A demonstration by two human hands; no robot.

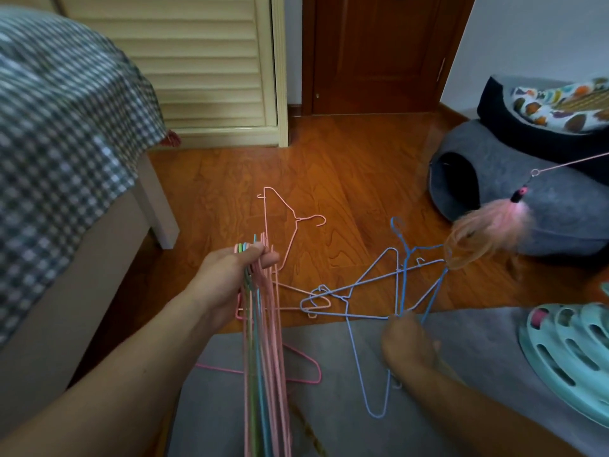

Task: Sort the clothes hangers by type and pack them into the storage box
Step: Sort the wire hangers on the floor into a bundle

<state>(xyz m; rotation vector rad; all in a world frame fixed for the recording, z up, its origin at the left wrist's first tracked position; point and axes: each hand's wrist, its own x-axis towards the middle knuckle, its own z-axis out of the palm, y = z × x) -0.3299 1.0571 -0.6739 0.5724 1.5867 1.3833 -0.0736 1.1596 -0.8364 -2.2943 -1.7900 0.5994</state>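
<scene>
Nearest us, our left hand (237, 268) grips a bundle of wire hangers (263, 357) by their hooks, fingers curled round them, forearm stretched forward. Our right hand (407, 344) appears to pinch the blue hangers (372, 291), tangled on the gray mat's (329, 374) edge; blur hides the fingers. We judge it best to lift one blue hanger free slowly, unhooking its neighbors. Farther off lies a pink hanger (280, 222) on the wooden floor (346, 166). No storage box shows.

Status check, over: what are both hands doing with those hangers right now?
Left hand grips bundle of wire hangers. Right hand pinches tangled blue hangers. Pink hanger loose on floor. Feather toy dangling close by. No storage box visible.
</scene>
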